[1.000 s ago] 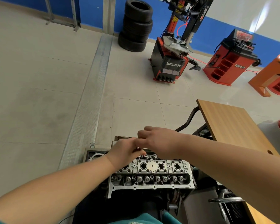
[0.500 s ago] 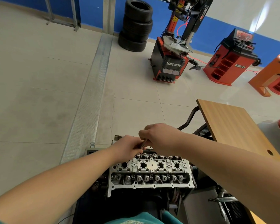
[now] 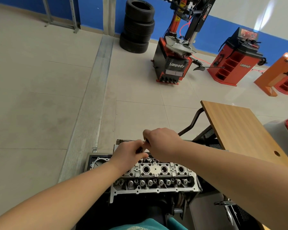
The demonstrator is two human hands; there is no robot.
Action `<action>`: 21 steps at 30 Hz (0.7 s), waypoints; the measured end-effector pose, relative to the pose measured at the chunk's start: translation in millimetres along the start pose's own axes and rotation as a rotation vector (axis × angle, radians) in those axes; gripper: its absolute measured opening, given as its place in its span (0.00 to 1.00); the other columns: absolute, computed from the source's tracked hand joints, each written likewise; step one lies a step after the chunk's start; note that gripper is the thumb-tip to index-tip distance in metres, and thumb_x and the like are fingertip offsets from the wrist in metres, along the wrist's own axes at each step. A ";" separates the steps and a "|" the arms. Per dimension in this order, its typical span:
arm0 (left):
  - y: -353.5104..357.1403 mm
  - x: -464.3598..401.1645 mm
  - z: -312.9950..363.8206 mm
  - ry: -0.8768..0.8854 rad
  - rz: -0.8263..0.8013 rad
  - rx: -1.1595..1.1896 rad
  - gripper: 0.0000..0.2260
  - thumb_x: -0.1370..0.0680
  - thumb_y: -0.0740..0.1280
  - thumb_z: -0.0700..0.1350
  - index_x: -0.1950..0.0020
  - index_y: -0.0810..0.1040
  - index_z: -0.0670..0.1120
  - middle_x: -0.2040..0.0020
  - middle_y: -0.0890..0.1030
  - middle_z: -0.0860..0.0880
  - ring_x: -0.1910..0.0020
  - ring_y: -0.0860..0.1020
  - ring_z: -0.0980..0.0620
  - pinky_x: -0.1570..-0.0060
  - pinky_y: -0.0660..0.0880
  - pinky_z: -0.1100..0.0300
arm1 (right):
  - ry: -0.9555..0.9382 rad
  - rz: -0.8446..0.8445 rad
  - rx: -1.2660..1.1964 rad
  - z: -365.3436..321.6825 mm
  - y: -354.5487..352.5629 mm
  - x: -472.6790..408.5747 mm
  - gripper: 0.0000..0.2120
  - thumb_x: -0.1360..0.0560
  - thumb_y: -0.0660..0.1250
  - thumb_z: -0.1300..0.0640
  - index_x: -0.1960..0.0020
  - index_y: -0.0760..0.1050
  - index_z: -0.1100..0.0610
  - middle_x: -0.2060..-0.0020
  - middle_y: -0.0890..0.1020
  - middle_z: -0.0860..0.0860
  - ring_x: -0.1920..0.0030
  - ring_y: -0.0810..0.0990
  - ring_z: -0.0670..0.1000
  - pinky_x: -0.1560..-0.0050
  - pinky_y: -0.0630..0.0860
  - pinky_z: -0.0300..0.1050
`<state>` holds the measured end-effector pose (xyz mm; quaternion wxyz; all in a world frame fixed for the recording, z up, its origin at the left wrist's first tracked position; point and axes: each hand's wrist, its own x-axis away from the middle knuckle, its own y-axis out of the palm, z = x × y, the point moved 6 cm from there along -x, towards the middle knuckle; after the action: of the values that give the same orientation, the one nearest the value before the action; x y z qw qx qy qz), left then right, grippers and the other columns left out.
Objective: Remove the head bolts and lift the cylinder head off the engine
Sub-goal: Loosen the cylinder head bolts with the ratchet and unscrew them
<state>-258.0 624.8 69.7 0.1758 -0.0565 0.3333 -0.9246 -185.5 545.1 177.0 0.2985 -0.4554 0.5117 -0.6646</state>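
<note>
Over the cylinder head (image 3: 156,178), lying crosswise, both hands grip a tool (image 3: 144,145).

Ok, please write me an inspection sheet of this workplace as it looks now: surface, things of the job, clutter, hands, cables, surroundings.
Surface: wooden table at right, top bare.
Job's things: cylinder head on the engine; a thin metal tool between the hands.
Clutter: nothing seen.
Hands: left hand and right hand both curled round the tool, over the head's far edge.
Cables: red hose on the tyre changer.
Surroundings: tyre stack, red wheel balancer, tiled floor.
</note>
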 end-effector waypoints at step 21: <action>12.2 10.0 -5.0 0.062 0.161 0.040 0.05 0.19 0.70 0.42 0.54 0.78 0.49 0.70 0.70 0.61 0.68 0.71 0.53 0.63 0.67 0.57 | 0.181 -0.034 0.007 -8.3 -0.3 -2.1 0.17 0.17 0.61 0.54 0.64 0.63 0.51 0.64 0.73 0.51 0.64 0.74 0.54 0.69 0.63 0.45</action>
<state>-264.9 615.4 57.9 0.2403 0.0029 0.3235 -0.9152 -192.2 550.3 176.2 0.2412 -0.4009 0.5266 -0.7098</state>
